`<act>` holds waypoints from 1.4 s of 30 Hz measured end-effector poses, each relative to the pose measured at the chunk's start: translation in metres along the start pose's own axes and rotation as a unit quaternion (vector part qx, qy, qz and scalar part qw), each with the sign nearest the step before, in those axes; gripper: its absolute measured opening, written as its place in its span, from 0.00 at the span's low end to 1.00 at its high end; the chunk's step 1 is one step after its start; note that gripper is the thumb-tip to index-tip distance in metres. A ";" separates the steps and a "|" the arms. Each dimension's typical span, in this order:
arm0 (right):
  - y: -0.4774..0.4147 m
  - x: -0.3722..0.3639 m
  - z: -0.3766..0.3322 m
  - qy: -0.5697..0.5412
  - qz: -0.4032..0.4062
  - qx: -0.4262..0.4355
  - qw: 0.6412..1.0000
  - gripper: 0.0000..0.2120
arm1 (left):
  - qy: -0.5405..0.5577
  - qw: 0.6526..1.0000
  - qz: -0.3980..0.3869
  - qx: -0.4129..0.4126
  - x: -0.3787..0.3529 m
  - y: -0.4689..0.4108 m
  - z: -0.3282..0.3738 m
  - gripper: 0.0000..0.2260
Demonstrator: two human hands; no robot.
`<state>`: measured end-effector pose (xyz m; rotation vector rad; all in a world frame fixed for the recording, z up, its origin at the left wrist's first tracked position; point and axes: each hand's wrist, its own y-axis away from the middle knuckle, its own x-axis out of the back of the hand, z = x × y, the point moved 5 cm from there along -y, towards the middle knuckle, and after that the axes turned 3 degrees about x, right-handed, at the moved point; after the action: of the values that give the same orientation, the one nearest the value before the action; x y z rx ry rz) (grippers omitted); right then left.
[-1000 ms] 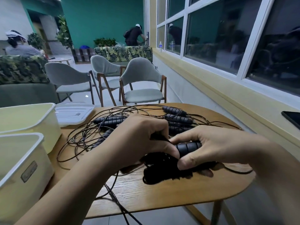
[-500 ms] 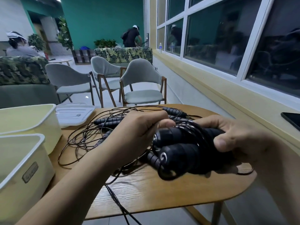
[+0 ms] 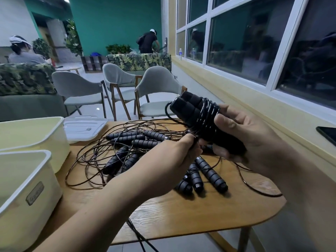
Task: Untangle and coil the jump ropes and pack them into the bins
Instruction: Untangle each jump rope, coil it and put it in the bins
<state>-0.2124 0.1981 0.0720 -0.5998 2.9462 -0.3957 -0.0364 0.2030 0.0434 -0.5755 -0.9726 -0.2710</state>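
My right hand (image 3: 243, 135) grips a coiled jump rope (image 3: 194, 113): two black foam handles side by side with thin cord wound round them, held tilted above the table. My left hand (image 3: 174, 157) pinches the cord at the bundle's lower end. Below lies a tangled pile of jump ropes (image 3: 138, 153), several black handles and loose loops of thin dark cord, on the wooden table (image 3: 190, 215). Two pale plastic bins stand at the left, the near bin (image 3: 27, 197) and the far bin (image 3: 36, 135); no rope shows in them.
A white bin lid (image 3: 83, 126) lies behind the pile. One cord hangs over the table's front edge (image 3: 138, 235). Grey chairs (image 3: 156, 91) stand beyond the table, a window sill runs along the right with a dark phone (image 3: 327, 133). People are far behind.
Both hands have lifted the wound bundle off the table and turned it upright. The left hand has shifted from gripping the bundle's side to pinching cord at its lower end.
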 end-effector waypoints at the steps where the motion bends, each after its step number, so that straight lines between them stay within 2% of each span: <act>1: 0.000 0.003 -0.001 0.014 0.038 0.007 0.999 0.25 | -0.009 1.000 -0.008 0.003 -0.002 0.000 0.000 0.11; 5: 0.001 0.006 -0.006 0.084 0.115 0.034 0.989 0.22 | -0.058 0.998 -0.007 -0.016 -0.005 0.000 -0.002 0.13; 9: 0.004 0.004 -0.009 0.201 0.144 0.057 0.967 0.23 | -0.087 0.996 -0.004 -0.016 -0.004 -0.002 -0.007 0.11; 12: 0.004 0.010 -0.008 0.307 0.158 0.065 0.936 0.27 | -0.091 0.995 0.015 -0.026 0.001 -0.003 -0.011 0.10; 15: 0.000 0.020 -0.001 0.363 0.160 0.030 0.918 0.28 | -0.101 0.994 0.030 -0.038 0.007 -0.002 -0.013 0.12; 20: -0.004 0.014 0.014 0.377 0.018 -0.075 0.923 0.27 | -0.099 0.990 0.076 -0.072 0.018 0.001 -0.012 0.11; 25: 0.002 0.007 0.022 0.348 -0.091 -0.158 0.920 0.25 | -0.055 0.990 0.071 -0.105 0.024 0.003 -0.008 0.13; 29: 0.012 -0.005 0.023 0.233 -0.206 -0.217 0.925 0.25 | -0.006 0.990 0.084 -0.113 0.033 0.005 -0.003 0.18; 34: 0.019 -0.006 0.020 0.168 -0.294 -0.239 0.910 0.24 | 0.029 0.988 0.067 -0.135 0.034 0.005 0.002 0.18; 38: 0.023 -0.001 0.021 0.104 -0.330 -0.249 0.905 0.31 | 0.015 0.987 0.070 -0.144 0.033 0.005 0.004 0.17; 42: 0.024 -0.002 0.016 0.042 -0.358 -0.213 0.908 0.36 | -0.024 0.983 0.102 -0.151 0.038 0.006 0.004 0.15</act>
<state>-0.2166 0.2169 0.0502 -1.7632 2.7837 0.2017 -0.0154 0.2113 0.0754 -0.9572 -0.9156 -0.2238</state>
